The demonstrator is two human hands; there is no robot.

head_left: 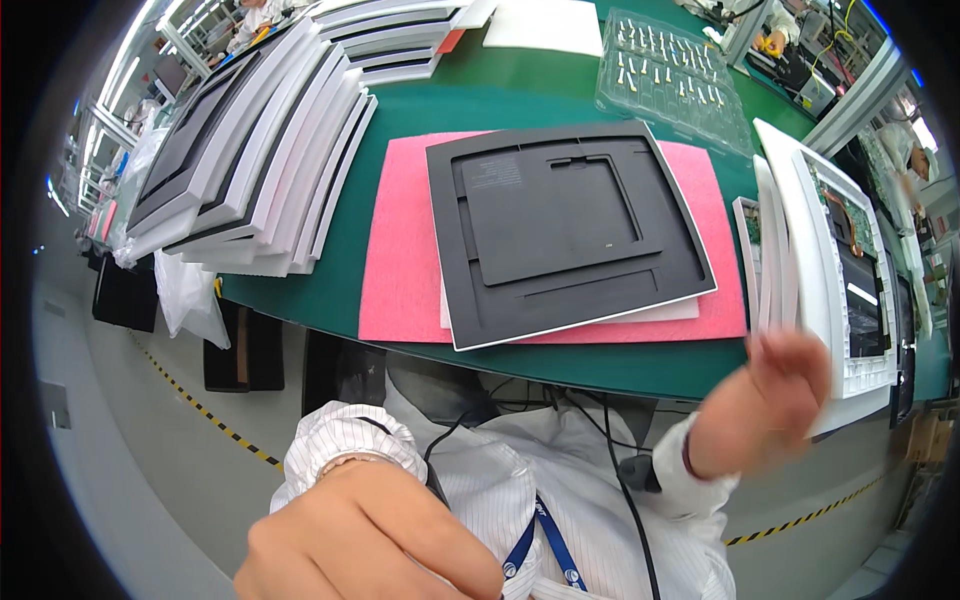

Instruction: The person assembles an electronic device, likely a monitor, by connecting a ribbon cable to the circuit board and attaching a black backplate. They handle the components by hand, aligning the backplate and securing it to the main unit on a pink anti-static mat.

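A dark grey rectangular panel [560, 270] with a white rim lies recessed side up on a pink foam sheet [395, 250], slightly turned on it. A white edge shows under the panel. My left hand [370, 535] is raised large at the lower edge, well in front of the table. Its fingers are curled and their tips are out of sight, so anything in them is hidden. Off the table's front right edge, my right hand [765, 405] is smeared by motion. It is nearest to the white frame units [815, 290] standing at the right.
Stacked white and dark panels [265, 150] lean at the left, with more panels [385, 45] behind. A clear tray [665, 75] of small parts and a white sheet [545, 27] lie at the back of the green table [480, 95]. Black cables [615, 490] hang before me.
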